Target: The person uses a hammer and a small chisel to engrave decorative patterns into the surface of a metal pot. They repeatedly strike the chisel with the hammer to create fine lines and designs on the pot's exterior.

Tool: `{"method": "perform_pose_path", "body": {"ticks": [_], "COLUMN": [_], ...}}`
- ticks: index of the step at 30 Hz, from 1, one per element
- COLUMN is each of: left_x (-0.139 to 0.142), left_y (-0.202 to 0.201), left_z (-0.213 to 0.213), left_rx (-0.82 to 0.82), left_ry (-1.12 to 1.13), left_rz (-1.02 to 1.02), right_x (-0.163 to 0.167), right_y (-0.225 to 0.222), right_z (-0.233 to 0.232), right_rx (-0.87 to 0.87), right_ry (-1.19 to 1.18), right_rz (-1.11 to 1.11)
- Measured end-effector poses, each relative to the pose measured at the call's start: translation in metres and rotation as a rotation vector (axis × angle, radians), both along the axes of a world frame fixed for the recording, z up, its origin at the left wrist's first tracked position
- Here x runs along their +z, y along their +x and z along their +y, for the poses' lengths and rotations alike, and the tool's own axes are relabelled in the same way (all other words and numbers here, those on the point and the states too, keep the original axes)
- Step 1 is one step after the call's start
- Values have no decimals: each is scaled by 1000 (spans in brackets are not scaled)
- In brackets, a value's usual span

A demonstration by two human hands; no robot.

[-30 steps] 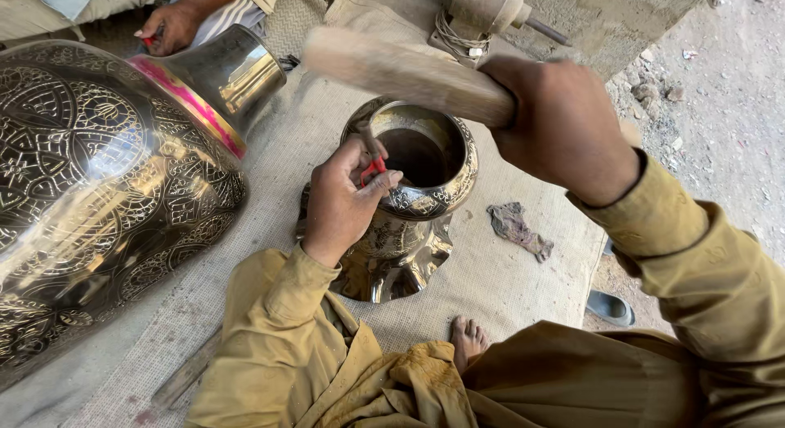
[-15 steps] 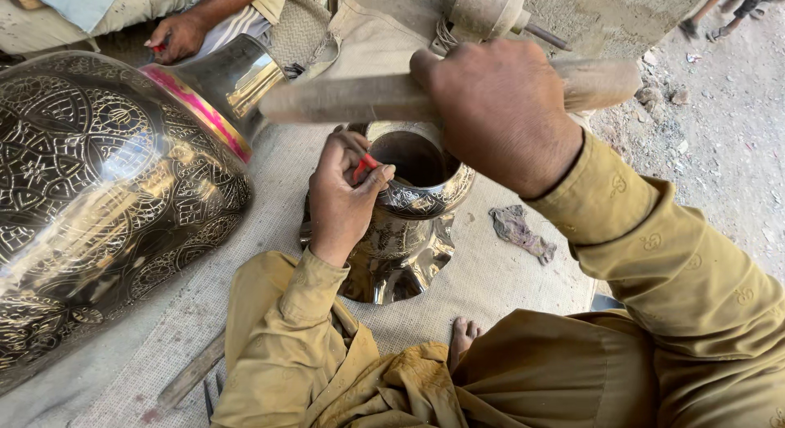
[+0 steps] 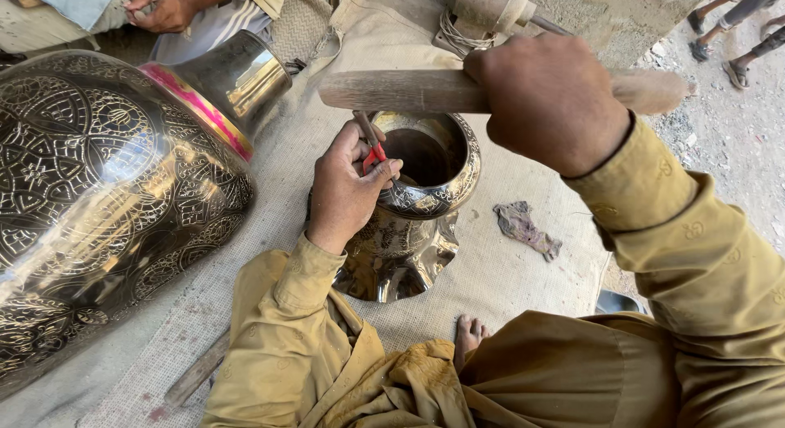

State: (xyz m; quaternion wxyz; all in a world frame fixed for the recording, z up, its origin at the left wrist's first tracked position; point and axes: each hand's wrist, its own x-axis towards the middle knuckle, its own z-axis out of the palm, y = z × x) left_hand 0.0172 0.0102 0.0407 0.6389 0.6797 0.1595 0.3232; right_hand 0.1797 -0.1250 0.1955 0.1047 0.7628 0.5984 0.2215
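A small engraved brass pot (image 3: 417,203) stands on burlap cloth between my knees. My left hand (image 3: 343,191) rests on its rim and pinches a thin chisel with a red band (image 3: 372,150), the tip set against the rim. My right hand (image 3: 548,97) grips a wooden mallet (image 3: 401,90), held level just above the chisel's top.
A large engraved brass vessel (image 3: 106,199) with a pink band lies on its side at the left. Another person's hand (image 3: 163,7) works at the top left. A crumpled rag (image 3: 523,228) lies on the burlap (image 3: 507,273). My bare foot (image 3: 468,334) shows below the pot. A metal rod (image 3: 196,371) lies by my knee.
The mallet has swung from the upper left across to a level position over the chisel. My left hand stays on the pot's rim with the chisel.
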Motion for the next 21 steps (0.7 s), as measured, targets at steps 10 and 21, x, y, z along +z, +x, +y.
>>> {"method": "perform_pose_path", "body": {"ticks": [10,21], "left_x": [16,33], "left_y": [13,36], "left_z": [26,40], "left_rx": [-310,-615], "left_ry": [436,827], "left_rz": [-77,27], "right_x": [-45,-140], "right_y": [35,27], "right_z": [-52,-108], "right_rx": [23,-115], "right_ry": [222,549], "right_rz": [445,726]}}
